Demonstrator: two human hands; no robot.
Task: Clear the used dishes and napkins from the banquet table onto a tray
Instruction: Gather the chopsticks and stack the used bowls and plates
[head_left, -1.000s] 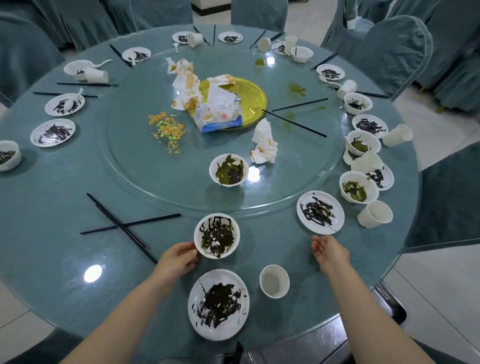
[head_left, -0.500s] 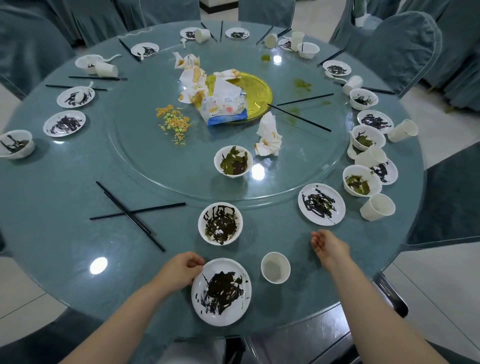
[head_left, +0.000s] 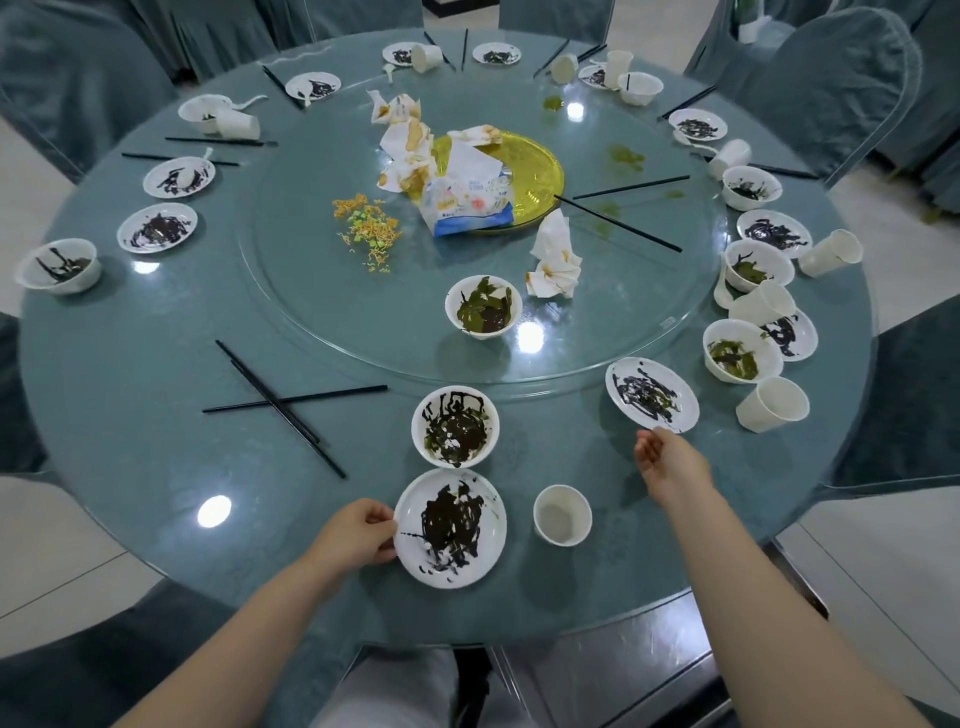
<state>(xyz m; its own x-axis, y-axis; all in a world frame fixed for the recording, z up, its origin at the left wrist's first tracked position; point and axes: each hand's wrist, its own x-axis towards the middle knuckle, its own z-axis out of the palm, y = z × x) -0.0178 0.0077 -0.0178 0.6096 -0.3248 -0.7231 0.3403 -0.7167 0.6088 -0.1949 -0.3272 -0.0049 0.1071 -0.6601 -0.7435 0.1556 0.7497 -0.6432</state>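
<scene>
The left hand (head_left: 358, 535) now pinches the left rim of the near plate (head_left: 451, 527), which sits at the near edge of the table (head_left: 130, 415); a second ago that hand was up beside the bowl (head_left: 455, 427) just behind the plate, and it has dropped back to the plate instead. The right hand (head_left: 670, 462) has moved outward along the near-right edge and now reaches the rim of the right plate (head_left: 652, 395), its fingers loosely spread and holding nothing; whether they already touch the rim I cannot tell. The cup (head_left: 562, 514) stands between the two hands, untouched.

My reading is that both plates are about to be gathered, probably stacked, so clearing has only just begun. Nearly everything is still out: smeared plates, bowls and tipped cups ring the table's left, far and right edges, black chopsticks (head_left: 280, 402) lie crossed at the near left, and crumpled napkins (head_left: 555, 262) sit on the glass turntable (head_left: 311, 291) around a gold platter (head_left: 535, 171) at the centre. No tray shows in this view, so where the dishes will go is not yet plain. The plates are wet with dark sauce; tilting one while lifting could spill onto the glass.
</scene>
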